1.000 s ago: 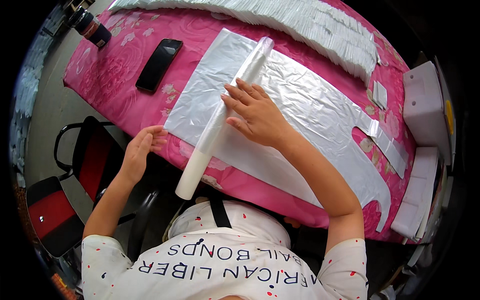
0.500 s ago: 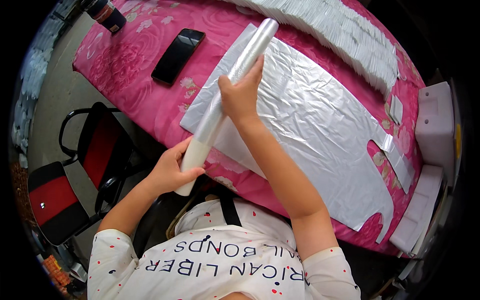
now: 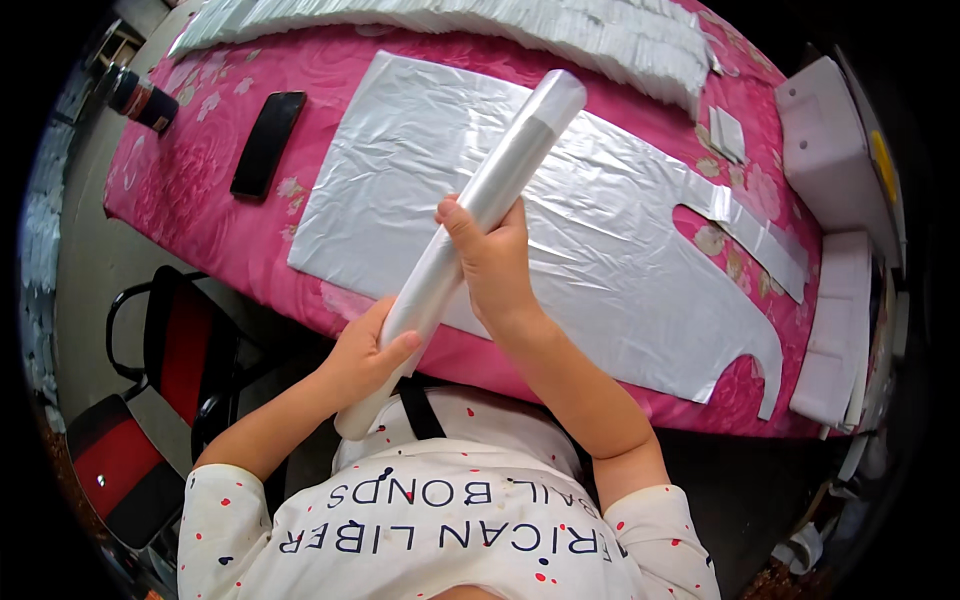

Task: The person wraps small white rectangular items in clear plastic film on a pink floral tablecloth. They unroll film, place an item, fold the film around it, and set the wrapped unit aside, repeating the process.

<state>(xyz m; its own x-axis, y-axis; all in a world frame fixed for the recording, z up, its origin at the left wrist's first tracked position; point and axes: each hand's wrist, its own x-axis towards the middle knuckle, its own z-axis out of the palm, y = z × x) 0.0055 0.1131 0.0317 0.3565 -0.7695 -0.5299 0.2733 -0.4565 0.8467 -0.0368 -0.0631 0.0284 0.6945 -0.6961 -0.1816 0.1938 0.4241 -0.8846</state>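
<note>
A long roll of clear plastic film (image 3: 518, 152) slants across my front, its far end up and to the right above the table. My left hand (image 3: 365, 352) is wrapped round its lower part, close to my body. Higher up, around the middle, my right hand (image 3: 497, 262) grips it with the thumb laid over the top. Beneath the roll a silvery plastic apron (image 3: 610, 265) lies spread and creased on the table, with curved cutouts and strap ends at its right.
A pink floral cloth (image 3: 215, 235) covers the table. On it are a black phone (image 3: 268, 145), a dark jar (image 3: 142, 98), a long row of folded white plastic pieces (image 3: 560, 35) and a small white stack (image 3: 727, 135). White foam boxes (image 3: 830, 150) stand right; red-and-black chairs (image 3: 125, 465) stand left.
The view has shifted, with the phone and jar now further left. Both hands have kept hold of the roll, which has come lower and closer to my body.
</note>
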